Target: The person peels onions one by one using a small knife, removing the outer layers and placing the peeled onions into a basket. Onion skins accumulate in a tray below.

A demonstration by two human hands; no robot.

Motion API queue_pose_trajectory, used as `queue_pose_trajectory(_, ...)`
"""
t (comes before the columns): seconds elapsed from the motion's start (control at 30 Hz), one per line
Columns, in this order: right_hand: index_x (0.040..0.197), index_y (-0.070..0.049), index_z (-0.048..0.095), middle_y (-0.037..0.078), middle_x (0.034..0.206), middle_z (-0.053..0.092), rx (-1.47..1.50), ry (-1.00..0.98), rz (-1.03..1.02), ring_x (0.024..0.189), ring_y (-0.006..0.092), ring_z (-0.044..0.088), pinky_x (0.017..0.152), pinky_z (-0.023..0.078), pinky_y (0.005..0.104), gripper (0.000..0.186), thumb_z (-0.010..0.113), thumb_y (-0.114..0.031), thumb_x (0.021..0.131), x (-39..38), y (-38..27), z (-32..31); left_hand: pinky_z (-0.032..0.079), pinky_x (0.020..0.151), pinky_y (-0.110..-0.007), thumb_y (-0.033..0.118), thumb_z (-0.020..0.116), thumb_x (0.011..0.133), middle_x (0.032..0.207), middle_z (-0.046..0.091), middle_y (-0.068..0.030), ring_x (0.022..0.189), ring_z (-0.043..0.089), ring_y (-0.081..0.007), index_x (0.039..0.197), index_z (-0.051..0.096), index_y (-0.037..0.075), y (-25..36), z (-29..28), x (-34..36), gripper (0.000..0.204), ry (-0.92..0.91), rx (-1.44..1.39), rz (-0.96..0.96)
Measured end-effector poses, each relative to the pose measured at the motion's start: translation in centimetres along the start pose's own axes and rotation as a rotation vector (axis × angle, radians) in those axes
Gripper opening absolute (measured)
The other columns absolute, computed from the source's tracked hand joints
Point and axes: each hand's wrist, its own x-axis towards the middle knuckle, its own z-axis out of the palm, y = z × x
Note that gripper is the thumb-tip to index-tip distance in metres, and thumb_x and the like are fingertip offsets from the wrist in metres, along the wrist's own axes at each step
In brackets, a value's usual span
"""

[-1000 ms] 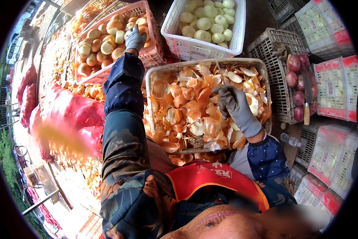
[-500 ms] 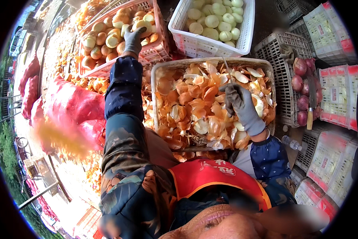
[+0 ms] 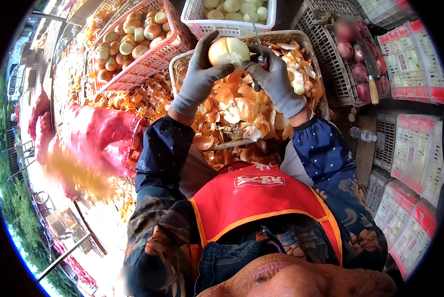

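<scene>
Over a tray (image 3: 288, 34), an onion (image 3: 228, 51) is cupped by the left hand (image 3: 203, 76), likely for steadiness; a knife (image 3: 262, 59) is gripped by the right hand (image 3: 275, 79).

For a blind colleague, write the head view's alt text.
Gloved left hand holds an onion over a tray of onion skins; gloved right hand grips a knife. Beyond stand a pink crate of onions and a white crate of peeled ones.

Head view: left fisheye of head-worn pair, facing downward; close range above red apron (image 3: 264, 193), left hand (image 3: 199, 76) and right hand (image 3: 275, 79); wide field, edges bending.
</scene>
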Motion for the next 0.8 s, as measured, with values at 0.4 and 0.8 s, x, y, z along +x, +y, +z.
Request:
queue_pose_trajectory(0.4,0.098,-0.007,0.059,0.009,0.078,0.066,-0.774,-0.127,-0.617,0.068,0.0242,0.066,0.058,0.051,0.0317,0.019,0.066,-0.021,0.088,-3.8,-2.0,-2.1,0.054,0.088,-0.033,0.006,0.072,0.078,0.114,0.059,-0.0099,0.102,0.061,-0.0191,0.125,0.049,-0.002,1.3,-0.4,-3.1,0.053,-0.003,-0.128,-0.022)
queue_pose_trajectory(0.8,0.095,-0.008,0.061,0.008,0.075,0.064,-0.984,-0.170,-0.724,0.064,0.0262,0.064,0.056,0.050,0.0349,0.025,0.066,-0.032,0.087,-4.2,-3.0,-2.5,0.051,0.090,-0.029,0.010,0.072,0.078,0.114,0.060,-0.0081,0.102,0.061,-0.0166,0.127,0.050,-0.001,2.1,-0.8,-4.6,0.055,0.023,-0.042,-0.039)
